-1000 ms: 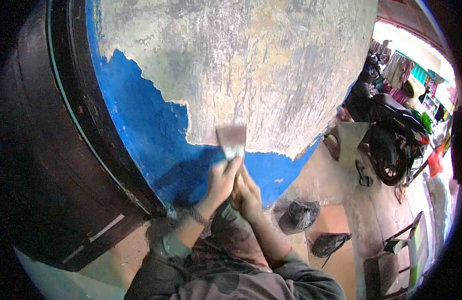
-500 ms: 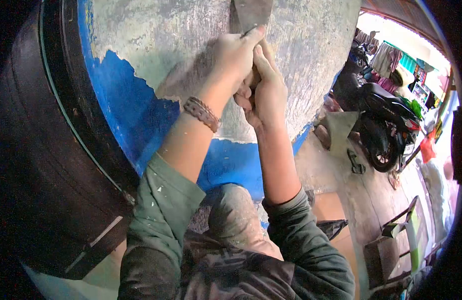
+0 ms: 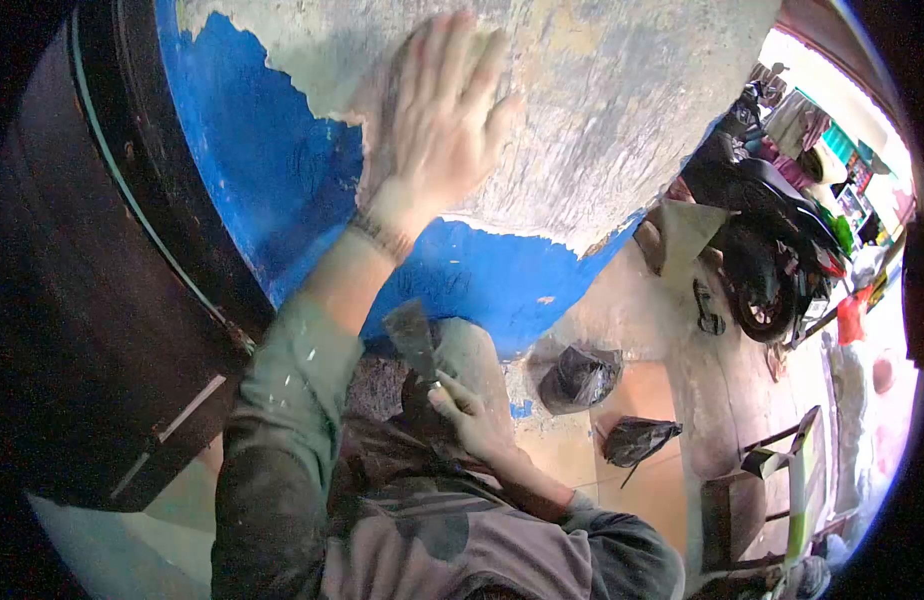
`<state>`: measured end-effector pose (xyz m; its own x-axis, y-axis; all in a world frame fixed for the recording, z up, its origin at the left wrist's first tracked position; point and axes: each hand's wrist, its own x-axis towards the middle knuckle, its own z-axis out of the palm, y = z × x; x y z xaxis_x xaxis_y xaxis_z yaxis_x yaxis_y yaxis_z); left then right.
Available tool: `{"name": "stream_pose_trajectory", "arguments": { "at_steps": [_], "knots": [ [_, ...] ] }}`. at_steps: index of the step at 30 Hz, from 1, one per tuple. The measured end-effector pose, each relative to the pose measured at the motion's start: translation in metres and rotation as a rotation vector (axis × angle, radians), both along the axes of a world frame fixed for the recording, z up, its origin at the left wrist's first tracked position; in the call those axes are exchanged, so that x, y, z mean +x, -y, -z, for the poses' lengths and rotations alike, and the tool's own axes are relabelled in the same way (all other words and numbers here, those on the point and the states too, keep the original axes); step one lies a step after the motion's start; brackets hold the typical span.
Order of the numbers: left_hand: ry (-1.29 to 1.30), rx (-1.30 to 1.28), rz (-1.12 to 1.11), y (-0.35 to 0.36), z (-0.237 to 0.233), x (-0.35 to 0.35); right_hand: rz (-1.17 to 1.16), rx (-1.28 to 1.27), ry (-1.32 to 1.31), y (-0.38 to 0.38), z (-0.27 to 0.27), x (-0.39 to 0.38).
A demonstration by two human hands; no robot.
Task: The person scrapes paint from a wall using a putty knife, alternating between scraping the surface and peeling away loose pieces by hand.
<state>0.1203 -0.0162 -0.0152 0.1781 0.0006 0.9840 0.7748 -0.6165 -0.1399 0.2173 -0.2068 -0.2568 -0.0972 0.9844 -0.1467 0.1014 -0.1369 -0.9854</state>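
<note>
My left hand [image 3: 437, 125], a bracelet at its wrist, lies with spread fingers against the bare grey patch of the wall [image 3: 582, 120]. Around that patch runs a ragged edge of blue paint [image 3: 247, 170]. Low in front of my body, by my knee [image 3: 472, 360], my right hand [image 3: 467, 415] is closed round the handle of a paint scraper [image 3: 412, 335]. Its wide blade points up and to the left, apart from the bare patch.
A dark door panel [image 3: 92, 300] stands at the left. Black plastic bags [image 3: 582, 378] rest on the floor to the right, with blue paint flakes [image 3: 522, 409] nearby. Farther right are a parked motorcycle [image 3: 772, 230] and a metal-framed object [image 3: 802, 490].
Both hands were together on the scraper high against the wall. My right hand has dropped toward my knee with the scraper; my left has let go and spread on the wall.
</note>
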Motion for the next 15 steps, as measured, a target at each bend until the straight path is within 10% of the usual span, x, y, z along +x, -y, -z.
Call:
{"name": "stream_pose_trajectory", "arguments": {
  "at_steps": [6, 8, 15],
  "knots": [
    [-0.357, -0.185, -0.143, -0.018, 0.066, 0.035, -0.161, 0.028, -0.277, -0.001, 0.047, -0.010],
    [-0.557, -0.222, -0.036, -0.020, 0.079, 0.022, -0.148, -0.027, -0.066, 0.008, -0.010, 0.001],
    [0.027, -0.308, 0.206, 0.030, 0.104, -0.017, 0.062, 0.276, -0.176, -0.033, 0.005, 0.050]
  ]
}}
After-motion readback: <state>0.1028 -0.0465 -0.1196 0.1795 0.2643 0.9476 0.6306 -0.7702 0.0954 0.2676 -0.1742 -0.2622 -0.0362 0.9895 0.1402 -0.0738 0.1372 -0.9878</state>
